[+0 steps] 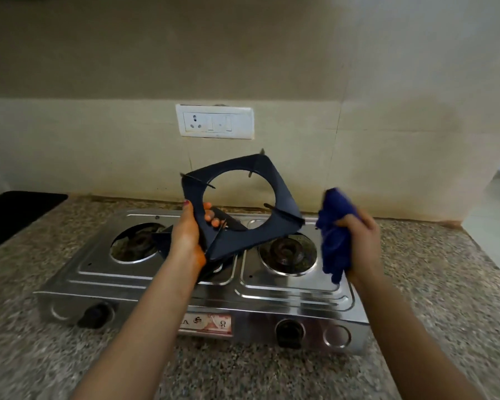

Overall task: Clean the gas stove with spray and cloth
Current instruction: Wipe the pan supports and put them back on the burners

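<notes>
Gas stove (pixel 272 287): sat mid-bench on the speckled bench (pixel 445 284), front toward 6 o'clock. Gripped at its 7 o'clock corner by the left hand (pixel 189 229), a black pan support (pixel 237 238), lifted above the stove and tilted toward 12 o'clock. Clutched in the right hand (pixel 358 241), just at 3 o'clock of that support, a bunched blue cloth (pixel 334 226). Fixed at 12 o'clock on the wall, a switch plate (pixel 214 121).

- The single head view looks forward and down from close above the gas stove (pixel 286 290) on the granite counter (pixel 445 284).
- It faces the back wall (pixel 98 140) squarely, with the switch-and-socket plate (pixel 215 121) near centre.
- The left forearm (pixel 145 313) and right forearm (pixel 401 327) enter from the bottom edge.
</notes>
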